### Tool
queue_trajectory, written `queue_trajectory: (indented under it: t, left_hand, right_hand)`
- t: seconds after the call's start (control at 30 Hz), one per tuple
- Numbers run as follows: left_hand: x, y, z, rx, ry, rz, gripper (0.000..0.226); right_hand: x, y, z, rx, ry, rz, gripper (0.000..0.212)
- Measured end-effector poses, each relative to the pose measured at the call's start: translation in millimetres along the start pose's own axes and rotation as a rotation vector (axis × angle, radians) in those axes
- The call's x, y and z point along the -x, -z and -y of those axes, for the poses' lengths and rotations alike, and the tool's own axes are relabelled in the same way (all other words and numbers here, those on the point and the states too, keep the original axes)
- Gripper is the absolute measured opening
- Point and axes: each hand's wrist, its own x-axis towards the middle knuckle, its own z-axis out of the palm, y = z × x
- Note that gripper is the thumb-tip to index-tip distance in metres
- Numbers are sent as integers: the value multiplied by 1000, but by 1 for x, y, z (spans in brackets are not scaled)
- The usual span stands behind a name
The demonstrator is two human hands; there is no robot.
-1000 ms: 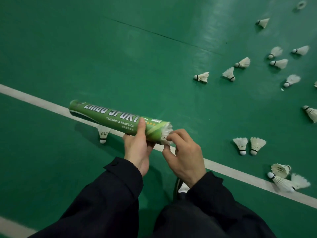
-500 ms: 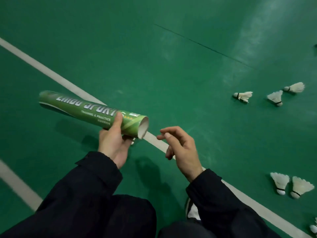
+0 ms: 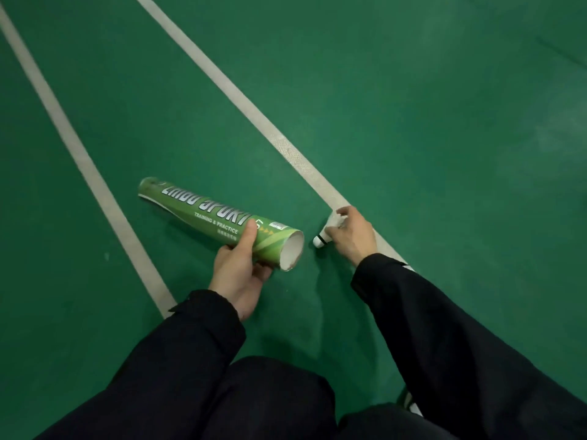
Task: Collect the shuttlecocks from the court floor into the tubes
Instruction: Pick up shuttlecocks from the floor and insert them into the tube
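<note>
My left hand (image 3: 239, 274) grips a green cardboard shuttlecock tube (image 3: 209, 217) near its open mouth, thumb on top. The tube lies almost level above the floor, its mouth turned right toward my other hand. My right hand (image 3: 351, 235) is down at the white court line and pinches the feathers of a white shuttlecock (image 3: 321, 239). Its cork tip with a black band points left toward the tube mouth, a short gap away. The fingers hide most of the feathers.
Two white court lines (image 3: 222, 81) run diagonally across the green floor (image 3: 444, 154). My dark sleeves and knees fill the lower part of the view, with a bit of a shoe (image 3: 409, 403) at the lower right. No other shuttlecocks are in view.
The view has swung left, so the scattered shuttlecocks are out of frame. My right hand left the tube mouth, reached down to the line and took hold of a shuttlecock.
</note>
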Motion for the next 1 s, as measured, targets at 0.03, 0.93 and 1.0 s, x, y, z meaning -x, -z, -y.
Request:
queue_trajectory:
  t: [0.03,0.93,1.0]
  left_hand:
    - [-1,-1,-1,6,-5,-8,55]
    - [332,-201,319,-675,442,1003,51]
    - [342,-202,354,-755,428,1010,53]
  right_hand:
    - [13,7,2,-155,2,-32,26]
    - [467,297,-186,-536,-295,-563,18]
    - [474,308,-219,-602,-313,-473,21]
